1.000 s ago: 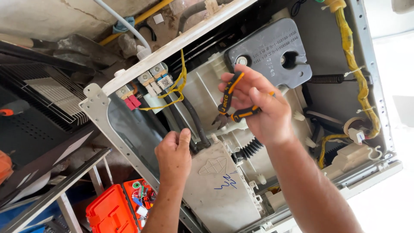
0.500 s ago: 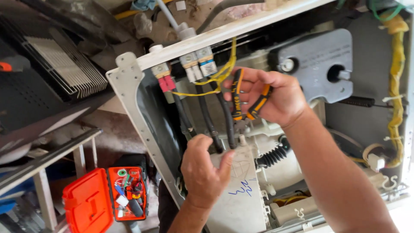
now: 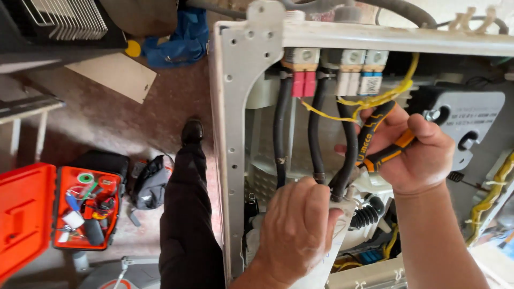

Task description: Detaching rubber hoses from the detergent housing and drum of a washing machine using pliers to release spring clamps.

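Right hand (image 3: 415, 155) is fisted on the black-and-orange-handled pliers (image 3: 375, 144) biting the black rubber hose (image 3: 348, 155) end just below the red-and-white valve block (image 3: 332, 72), left hand (image 3: 297, 230) clamped beside it, so a slip could probably nick the hose or snag that thin yellow wire (image 3: 375, 99).

Pliers (image 3: 383, 143): your rubbery black-and-orange grips, matt.
Hoses (image 3: 281, 134): smooth black rubber.
Frame (image 3: 231, 107): painted metal, dull, scuffed.
Toolbox (image 3: 27, 214): glossy orange plastic.
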